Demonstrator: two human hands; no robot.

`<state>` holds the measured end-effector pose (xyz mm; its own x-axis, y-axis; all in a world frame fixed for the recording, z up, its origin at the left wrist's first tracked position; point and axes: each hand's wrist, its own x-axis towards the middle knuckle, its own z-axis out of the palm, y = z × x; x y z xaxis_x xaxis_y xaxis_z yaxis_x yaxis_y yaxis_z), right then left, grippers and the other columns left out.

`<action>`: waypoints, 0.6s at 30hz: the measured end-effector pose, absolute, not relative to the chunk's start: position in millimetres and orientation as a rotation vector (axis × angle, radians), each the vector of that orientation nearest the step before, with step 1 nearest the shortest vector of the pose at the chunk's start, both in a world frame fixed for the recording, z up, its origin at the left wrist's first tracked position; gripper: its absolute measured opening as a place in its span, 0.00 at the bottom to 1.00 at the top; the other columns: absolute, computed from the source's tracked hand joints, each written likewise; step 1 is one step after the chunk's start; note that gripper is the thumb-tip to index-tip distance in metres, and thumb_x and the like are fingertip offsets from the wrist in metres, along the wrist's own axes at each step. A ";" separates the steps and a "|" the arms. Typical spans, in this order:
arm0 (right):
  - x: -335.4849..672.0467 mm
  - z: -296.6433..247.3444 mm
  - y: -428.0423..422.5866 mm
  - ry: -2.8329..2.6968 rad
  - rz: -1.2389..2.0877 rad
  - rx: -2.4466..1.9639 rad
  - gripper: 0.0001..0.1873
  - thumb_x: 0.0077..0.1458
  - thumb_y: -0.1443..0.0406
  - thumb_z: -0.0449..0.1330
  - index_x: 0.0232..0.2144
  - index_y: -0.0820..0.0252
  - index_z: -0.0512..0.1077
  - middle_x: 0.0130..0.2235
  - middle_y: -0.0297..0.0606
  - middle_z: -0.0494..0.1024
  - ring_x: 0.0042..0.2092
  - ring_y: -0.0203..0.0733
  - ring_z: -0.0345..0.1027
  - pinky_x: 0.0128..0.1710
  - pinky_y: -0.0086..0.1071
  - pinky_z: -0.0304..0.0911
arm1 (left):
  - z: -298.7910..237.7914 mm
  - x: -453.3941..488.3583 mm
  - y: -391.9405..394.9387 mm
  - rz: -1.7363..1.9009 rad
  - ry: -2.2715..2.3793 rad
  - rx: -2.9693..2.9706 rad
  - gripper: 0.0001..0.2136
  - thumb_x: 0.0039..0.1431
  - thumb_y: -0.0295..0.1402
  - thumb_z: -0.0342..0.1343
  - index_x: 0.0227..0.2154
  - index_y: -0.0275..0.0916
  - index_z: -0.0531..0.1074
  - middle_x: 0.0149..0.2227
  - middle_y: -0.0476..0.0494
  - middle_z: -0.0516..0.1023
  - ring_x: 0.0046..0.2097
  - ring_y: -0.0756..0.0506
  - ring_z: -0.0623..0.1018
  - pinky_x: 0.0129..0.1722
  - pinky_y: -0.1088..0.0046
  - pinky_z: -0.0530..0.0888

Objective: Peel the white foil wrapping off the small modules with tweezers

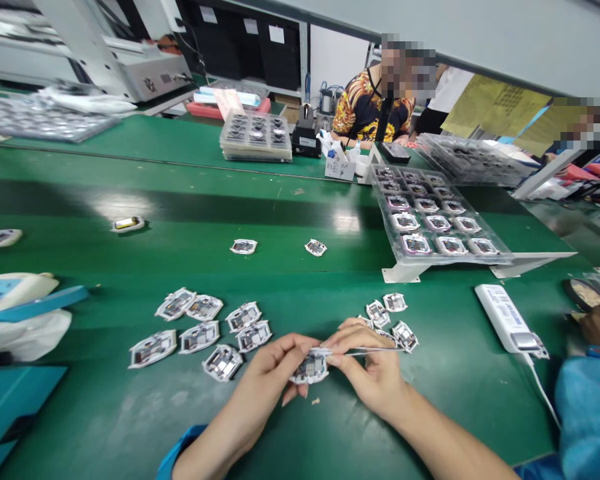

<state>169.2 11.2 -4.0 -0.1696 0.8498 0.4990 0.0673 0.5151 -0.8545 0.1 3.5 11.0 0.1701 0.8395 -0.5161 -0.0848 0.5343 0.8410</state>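
My left hand [275,370] pinches a small white-framed watch housing [310,370] with an exposed circuit board, just above the green bench. My right hand [367,367] is closed around slim metal tweezers [380,350], its fingertips at the upper right edge of that housing. The tweezers' tips are hidden by the fingers. Left of my hands lie several similar watch housings [223,362] with their boards showing. Behind my right hand sits a smaller cluster of housings [405,336], partly covered by the fingers. A tiny beige scrap [315,401] rests on the bench below the housing.
A clear tray [437,223] of housings stands on a raised shelf at right. Below it are a white boxy device [505,320] with a cable and a co-worker's blue sleeve [590,400]. Two housings [243,247] lie on the green strip. Another person [373,107] sits opposite.
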 end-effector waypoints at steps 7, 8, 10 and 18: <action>168.1 -1.3 8.8 -1.527 0.931 -0.889 0.04 0.56 0.71 0.63 0.33 0.57 0.75 0.32 0.39 0.82 0.36 0.43 0.76 0.39 0.38 0.70 | 7.1 0.6 4.1 0.745 1.242 0.818 0.18 0.47 0.48 0.62 0.30 0.36 0.76 0.20 0.52 0.71 0.20 0.53 0.68 0.18 0.82 0.59; 168.0 -0.8 8.3 -1.524 0.937 -0.904 0.04 0.56 0.70 0.63 0.33 0.57 0.75 0.32 0.38 0.81 0.36 0.43 0.76 0.38 0.37 0.71 | 6.3 0.9 3.9 0.742 1.241 0.831 0.18 0.47 0.48 0.62 0.30 0.36 0.76 0.21 0.52 0.71 0.21 0.53 0.68 0.18 0.81 0.59; 168.0 -0.3 7.6 -1.533 0.933 -0.931 0.03 0.56 0.70 0.63 0.33 0.57 0.75 0.32 0.38 0.81 0.36 0.42 0.76 0.38 0.37 0.71 | 4.5 1.3 3.4 0.732 1.240 0.854 0.19 0.48 0.49 0.62 0.30 0.36 0.76 0.21 0.52 0.71 0.21 0.53 0.68 0.19 0.81 0.59; 172.1 6.1 10.5 -1.598 1.027 -0.950 0.01 0.56 0.67 0.64 0.32 0.58 0.76 0.34 0.40 0.82 0.38 0.42 0.78 0.40 0.35 0.73 | 3.8 1.3 3.0 0.715 1.246 0.790 0.19 0.46 0.50 0.64 0.29 0.37 0.76 0.20 0.54 0.69 0.21 0.53 0.67 0.19 0.82 0.59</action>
<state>172.1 10.5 6.1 -0.2200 0.9247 0.3106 0.1020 0.3384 -0.9354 1.3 3.0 3.8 0.1796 0.8266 -0.5334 -0.0443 0.5485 0.8350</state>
